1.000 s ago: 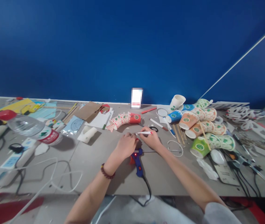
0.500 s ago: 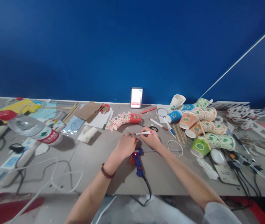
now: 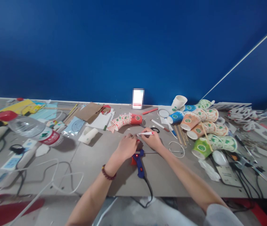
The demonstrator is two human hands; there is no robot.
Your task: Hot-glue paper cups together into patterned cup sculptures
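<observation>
My right hand [image 3: 152, 141] grips a white marker with a red end [image 3: 148, 133], its tip pointing left toward my left hand [image 3: 128, 147]. The fingers of that left hand are curled together close to the marker's tip; whatever they hold is hidden or too small to name. Just below the hands lies a blue glue gun [image 3: 140, 166] with a red light lit and a black cord running off the front edge. Beyond the hands rests a fish-like string of red-patterned paper cups [image 3: 126, 121].
Several joined paper cups [image 3: 195, 121] crowd the right, beside wooden sticks [image 3: 180, 135] and a roll of black tape [image 3: 155, 129]. On the left are a plastic bottle [image 3: 33, 128], a power strip [image 3: 18, 160] and looping cables. A phone [image 3: 138, 98] leans on the blue wall.
</observation>
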